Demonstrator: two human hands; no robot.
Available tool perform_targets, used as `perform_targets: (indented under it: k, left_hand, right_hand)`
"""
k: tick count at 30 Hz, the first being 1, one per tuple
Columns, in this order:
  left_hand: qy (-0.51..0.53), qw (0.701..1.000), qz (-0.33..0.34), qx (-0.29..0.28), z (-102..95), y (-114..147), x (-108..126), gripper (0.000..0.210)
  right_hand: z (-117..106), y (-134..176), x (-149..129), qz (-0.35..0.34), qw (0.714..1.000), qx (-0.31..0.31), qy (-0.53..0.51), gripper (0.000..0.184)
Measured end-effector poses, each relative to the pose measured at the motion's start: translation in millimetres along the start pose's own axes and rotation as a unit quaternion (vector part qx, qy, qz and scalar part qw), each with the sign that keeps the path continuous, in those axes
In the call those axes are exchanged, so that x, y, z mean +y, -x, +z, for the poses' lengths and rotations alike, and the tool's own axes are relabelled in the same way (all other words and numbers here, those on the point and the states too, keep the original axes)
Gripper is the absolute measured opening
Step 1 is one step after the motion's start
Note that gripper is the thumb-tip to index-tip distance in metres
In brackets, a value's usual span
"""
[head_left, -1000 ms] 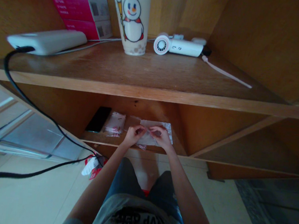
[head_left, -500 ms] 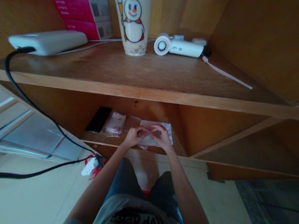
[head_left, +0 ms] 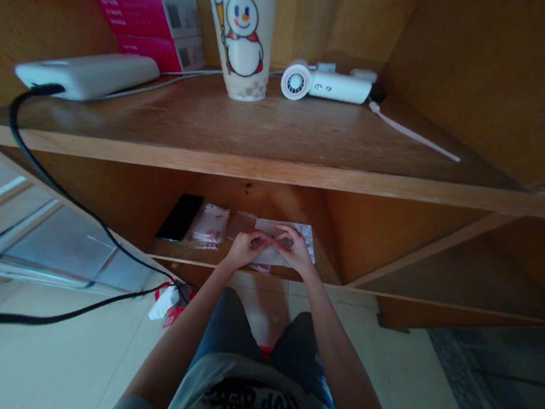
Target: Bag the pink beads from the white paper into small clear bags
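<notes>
On the lower shelf [head_left: 328,273], my left hand [head_left: 247,246] and my right hand [head_left: 293,249] meet fingertip to fingertip in a pinch. What lies between the fingers is too small to make out. Beneath them spreads a whitish sheet [head_left: 308,238], partly covered by both hands. Left of my left hand lies a stack of small clear plastic bags [head_left: 211,225] with pink marks. A bit of similar pink-marked plastic [head_left: 261,268] pokes out below the hands at the shelf's front edge. Beside the stack rests a black phone [head_left: 180,218].
On the upper shelf [head_left: 280,136] stand a tall snowman cup [head_left: 242,37], a white handheld fan [head_left: 335,87], a white power bank [head_left: 90,75] and pink boxes [head_left: 137,12]. A black cable [head_left: 103,224] hangs down at the left. A red-and-white wrapper [head_left: 167,304] lies on the floor.
Almost nothing differs. Both hands stay pinched together over the sheet, with at most a slight shift of the fingers.
</notes>
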State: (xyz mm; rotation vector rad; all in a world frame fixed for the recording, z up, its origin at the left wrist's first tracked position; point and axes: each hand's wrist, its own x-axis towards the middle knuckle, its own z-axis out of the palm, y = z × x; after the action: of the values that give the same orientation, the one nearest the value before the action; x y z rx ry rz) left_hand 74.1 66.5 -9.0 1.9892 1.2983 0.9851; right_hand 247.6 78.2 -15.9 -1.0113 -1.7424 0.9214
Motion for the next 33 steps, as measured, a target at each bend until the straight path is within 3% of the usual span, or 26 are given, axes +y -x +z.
perform_targets:
  k: [5,11,14,20,27,33]
  left_hand:
    - [-0.013,1.0,0.012,-0.009,0.8,-0.8,-1.9,0.019]
    - [-0.005,0.999,0.013,-0.03,3.6,-2.0,-7.9,0.016]
    - [-0.001,0.999,0.018,-0.031,3.5,-2.4,-8.4,0.015]
    - [0.017,0.999,0.003,-0.027,1.2,-3.1,-4.7,0.015]
    - [-0.004,1.0,-0.01,0.008,-0.9,-0.8,1.2,0.018]
    - [0.016,0.997,-0.047,0.052,1.1,-1.1,-7.2,0.024]
  right_hand:
    - [-1.0,-0.6,-1.8,-0.004,1.0,0.001,0.007,0.033]
    - [-1.9,-1.1,0.5,-0.022,0.999,-0.009,0.03,0.007]
    - [-1.2,-1.3,2.5,-0.028,0.999,-0.011,0.038,0.004]
    - [0.5,-0.7,2.7,-0.009,1.0,0.002,0.023,0.023]
    - [-1.4,-1.1,5.9,0.0,1.0,0.013,0.02,0.023]
    - [-2.6,-2.1,9.2,0.011,0.999,0.034,0.004,0.022]
